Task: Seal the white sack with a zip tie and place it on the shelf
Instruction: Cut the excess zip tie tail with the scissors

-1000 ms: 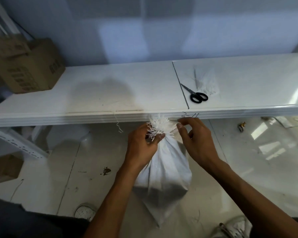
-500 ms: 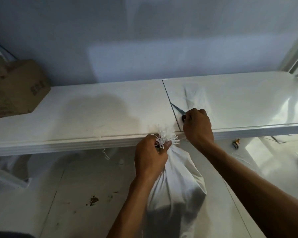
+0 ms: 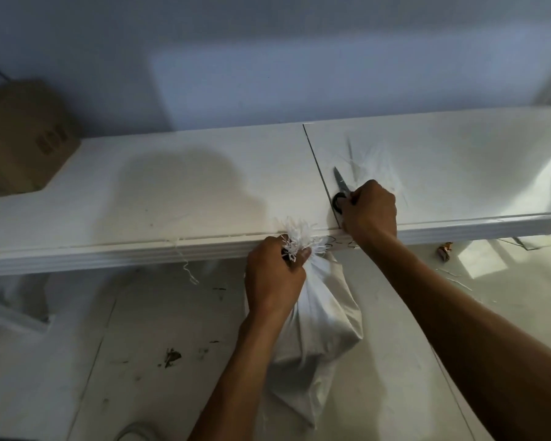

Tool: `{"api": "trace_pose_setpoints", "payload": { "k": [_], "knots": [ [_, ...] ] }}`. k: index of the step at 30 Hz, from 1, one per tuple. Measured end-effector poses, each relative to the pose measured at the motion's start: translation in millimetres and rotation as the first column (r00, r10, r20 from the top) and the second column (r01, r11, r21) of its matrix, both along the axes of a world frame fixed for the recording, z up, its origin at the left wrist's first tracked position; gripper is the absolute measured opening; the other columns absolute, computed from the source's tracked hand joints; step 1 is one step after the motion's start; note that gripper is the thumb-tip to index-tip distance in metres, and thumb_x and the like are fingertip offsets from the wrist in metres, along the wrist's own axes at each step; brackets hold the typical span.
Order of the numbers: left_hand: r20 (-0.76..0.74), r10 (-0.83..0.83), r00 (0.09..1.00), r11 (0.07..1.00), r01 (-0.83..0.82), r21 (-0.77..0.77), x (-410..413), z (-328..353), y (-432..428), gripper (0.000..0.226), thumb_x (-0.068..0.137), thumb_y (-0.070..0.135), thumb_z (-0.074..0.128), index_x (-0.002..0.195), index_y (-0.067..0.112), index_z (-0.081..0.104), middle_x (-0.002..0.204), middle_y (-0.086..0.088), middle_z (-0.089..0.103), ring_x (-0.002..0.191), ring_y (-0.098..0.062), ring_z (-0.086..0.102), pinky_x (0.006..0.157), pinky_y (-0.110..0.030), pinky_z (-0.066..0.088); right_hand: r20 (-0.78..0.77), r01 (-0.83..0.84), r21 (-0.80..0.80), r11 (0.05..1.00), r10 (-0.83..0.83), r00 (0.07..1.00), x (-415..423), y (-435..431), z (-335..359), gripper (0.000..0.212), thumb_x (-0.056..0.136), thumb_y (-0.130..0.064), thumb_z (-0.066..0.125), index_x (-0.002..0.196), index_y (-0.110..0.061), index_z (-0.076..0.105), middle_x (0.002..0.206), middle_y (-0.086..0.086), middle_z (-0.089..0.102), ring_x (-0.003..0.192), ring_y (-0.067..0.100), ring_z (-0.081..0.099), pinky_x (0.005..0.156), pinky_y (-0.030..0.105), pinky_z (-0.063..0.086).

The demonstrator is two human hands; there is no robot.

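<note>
scissors (image 3: pixel 340 181): handles mostly covered by the right hand (image 3: pixel 370 213); only the blade tip and part of one black loop show.
white sack (image 3: pixel 318 316): neck hidden inside the left hand (image 3: pixel 275 281); whether a zip tie is on it cannot be told.
cardboard box (image 3: pixel 19 138): cut off by the left edge; its print is too blurred to read.
pale bundle (image 3: pixel 374 163) behind the scissors: blurred, nature unclear.
small object on floor (image 3: pixel 444 251): too small to identify.

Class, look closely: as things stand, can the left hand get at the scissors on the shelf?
Probably not. The left hand is clenched around the white sack's gathered neck, below the shelf edge. The right hand already covers the scissors handles.
</note>
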State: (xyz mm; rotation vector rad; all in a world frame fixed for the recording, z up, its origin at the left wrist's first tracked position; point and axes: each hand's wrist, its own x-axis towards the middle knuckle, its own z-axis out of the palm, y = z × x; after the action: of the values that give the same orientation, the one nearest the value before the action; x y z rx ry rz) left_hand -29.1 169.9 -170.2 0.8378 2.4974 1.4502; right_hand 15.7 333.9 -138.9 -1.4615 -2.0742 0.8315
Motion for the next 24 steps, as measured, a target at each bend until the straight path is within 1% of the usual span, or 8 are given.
{"api": "trace_pose_setpoints", "payload": {
  "k": [3,5,8,11,15,18,21,24],
  "knots": [
    [-0.001,-0.004,1.000,1.000,0.004,0.004,0,0,-2,0.015,0.082,0.026,0.075,0.086,0.012,0.074,0.087,-0.005,0.077,0.082,-0.023,0.071,0.073,-0.033,0.056,0.068,-0.066,0.004,0.998,0.066,0.995,2,-2,10,0.026,0.083,-0.025,0.067,0.084,-0.001,0.059,0.085,0.017,0.066,0.075,0.032,0.063,0.062,0.030,0.043],
    [0.022,-0.013,1.000,0.999,0.012,0.033,1,0,-8,0.012,0.084,0.023,0.075,0.089,0.012,0.074,0.088,-0.003,0.077,0.082,-0.019,0.072,0.072,-0.027,0.053,0.177,-0.134,0.044,0.990,0.125,0.976,5,-5,16,0.019,0.086,-0.020,0.066,0.087,-0.003,0.057,0.090,0.017,0.062,0.081,0.033,0.059,0.065,0.031,0.038],
    [0.040,-0.025,0.999,0.998,0.022,0.066,1,2,-18,0.008,0.085,0.019,0.073,0.089,0.013,0.075,0.088,0.001,0.077,0.082,-0.012,0.070,0.069,-0.018,0.049,0.346,-0.264,0.117,0.957,0.210,0.914,12,-14,21,0.020,0.093,-0.009,0.054,0.106,0.006,0.055,0.110,0.023,0.058,0.104,0.039,0.058,0.072,0.034,0.040],
    [0.065,-0.022,0.998,0.995,0.016,0.094,2,7,-26,0.006,0.084,0.016,0.074,0.087,0.012,0.075,0.082,0.007,0.074,0.080,-0.010,0.070,0.072,-0.023,0.051,0.400,-0.364,0.143,0.920,0.283,0.872,20,-23,18,0.025,0.096,-0.009,0.049,0.111,0.011,0.051,0.115,0.026,0.054,0.107,0.041,0.055,0.076,0.037,0.043],
    [0.081,-0.058,0.995,0.994,0.050,0.102,7,17,-37,0.008,0.083,0.015,0.075,0.090,0.011,0.076,0.084,0.006,0.075,0.083,-0.009,0.071,0.079,-0.030,0.056,0.263,-0.275,0.107,0.955,0.240,0.935,30,-35,29,0.030,0.095,-0.013,0.055,0.111,0.011,0.048,0.116,0.030,0.052,0.104,0.043,0.055,0.074,0.035,0.039],
    [0.062,-0.056,0.996,0.995,0.051,0.080,8,22,-45,0.009,0.084,0.017,0.074,0.092,0.012,0.076,0.086,0.007,0.075,0.085,-0.010,0.071,0.080,-0.031,0.057,0.176,-0.237,0.073,0.969,0.221,0.959,38,-37,45,0.012,0.090,-0.004,0.055,0.099,0.002,0.051,0.112,0.028,0.057,0.104,0.042,0.056,0.071,0.032,0.039],
    [0.040,-0.050,0.998,0.998,0.048,0.047,9,32,-53,0.009,0.086,0.019,0.072,0.090,0.011,0.075,0.087,-0.001,0.078,0.085,-0.016,0.072,0.079,-0.034,0.057,0.074,-0.195,-0.055,0.979,0.199,0.977,47,-35,62,0.006,0.085,-0.002,0.052,0.087,0.004,0.055,0.092,0.028,0.068,0.087,0.039,0.068,0.073,0.039,0.055],
    [0.022,-0.044,0.999,0.999,0.043,0.022,15,51,-61,0.011,0.087,0.020,0.071,0.085,0.009,0.074,0.082,-0.004,0.077,0.079,-0.016,0.070,0.072,-0.029,0.053,-0.017,-0.208,-0.165,0.964,0.208,0.978,62,-46,84,0.009,0.089,0.003,0.048,0.090,0.006,0.056,0.075,0.017,0.066,0.076,0.036,0.071,0.074,0.042,0.057]
  ]
}}
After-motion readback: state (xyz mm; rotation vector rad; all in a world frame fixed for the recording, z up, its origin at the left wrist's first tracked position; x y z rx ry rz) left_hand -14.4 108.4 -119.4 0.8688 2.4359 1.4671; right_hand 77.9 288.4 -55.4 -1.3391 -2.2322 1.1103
